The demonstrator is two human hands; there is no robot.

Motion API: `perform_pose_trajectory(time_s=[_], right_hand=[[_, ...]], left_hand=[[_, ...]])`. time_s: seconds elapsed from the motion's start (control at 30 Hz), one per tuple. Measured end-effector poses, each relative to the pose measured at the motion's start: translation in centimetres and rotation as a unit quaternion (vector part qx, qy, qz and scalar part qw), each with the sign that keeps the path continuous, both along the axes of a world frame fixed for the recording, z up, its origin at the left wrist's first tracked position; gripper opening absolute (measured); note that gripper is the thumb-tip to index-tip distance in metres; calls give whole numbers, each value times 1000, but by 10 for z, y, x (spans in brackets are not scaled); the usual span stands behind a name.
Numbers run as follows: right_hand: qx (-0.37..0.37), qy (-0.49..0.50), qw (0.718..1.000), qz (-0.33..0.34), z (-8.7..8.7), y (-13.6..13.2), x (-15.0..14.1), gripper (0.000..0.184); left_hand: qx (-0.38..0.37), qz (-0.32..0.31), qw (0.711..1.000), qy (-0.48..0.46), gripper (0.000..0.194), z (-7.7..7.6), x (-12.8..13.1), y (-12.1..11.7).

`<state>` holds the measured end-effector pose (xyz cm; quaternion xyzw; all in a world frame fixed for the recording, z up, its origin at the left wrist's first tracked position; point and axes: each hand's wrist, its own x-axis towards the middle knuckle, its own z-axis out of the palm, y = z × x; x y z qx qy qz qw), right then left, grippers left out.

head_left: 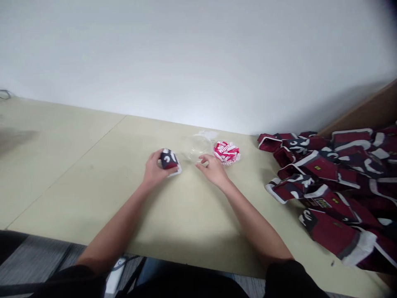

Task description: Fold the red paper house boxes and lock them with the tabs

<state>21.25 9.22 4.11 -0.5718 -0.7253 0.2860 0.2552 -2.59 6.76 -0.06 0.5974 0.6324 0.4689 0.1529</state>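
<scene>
My left hand (153,169) is closed round a small box-shaped maroon and black piece (168,160) with white patterns and a white edge, held at the tabletop. To its right, my right hand (213,167) has its thumb and forefinger a little apart with nothing visible between them. Those fingertips are at the near rim of a clear round plastic container (198,145); whether they touch it I cannot tell. Beside that container, beyond my right hand, is a pile of small red and white striped pieces (227,153), seemingly in a second clear container.
A large heap of maroon, black and white box-shaped pieces (331,165) covers the right side of the pale table (93,178). Behind the table rises a white wall (186,62). A brown board (369,105) stands at the right. Below the front edge lies a white power strip (114,277).
</scene>
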Motion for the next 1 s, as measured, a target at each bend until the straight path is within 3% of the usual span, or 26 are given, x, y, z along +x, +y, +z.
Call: perform_pose_trajectory(time_s=[0.07,0.13,0.23,0.33,0.43,0.57,0.8,0.9,1.0], right_hand=[[103,-102,988,-53,9,3,5,27],[147,-174,969,-92,21,11,8,32],[127,-244,955,-112,35,33,3,46],[46,-223,969,-98,42,58,-6,42],[-6,-144,986,-84,42,73,-13,31],[-62,-28,997,-48,37,77,-31,35],[-168,232,958,4,31,67,-83,44],[-185,287,940,21,31,51,-76,44],[-207,301,930,41,32,26,-43,50]], left_hand=[[11,125,992,11,86,2,-23,6],[9,236,972,9,93,7,-49,8],[-6,342,939,-20,104,13,-83,7],[15,384,922,-41,112,17,-100,2],[56,375,925,-35,119,17,-101,0],[98,350,931,30,117,14,-89,2],[120,284,946,96,113,4,-67,9],[97,259,955,105,109,2,-61,10],[45,231,966,107,102,5,-58,11]])
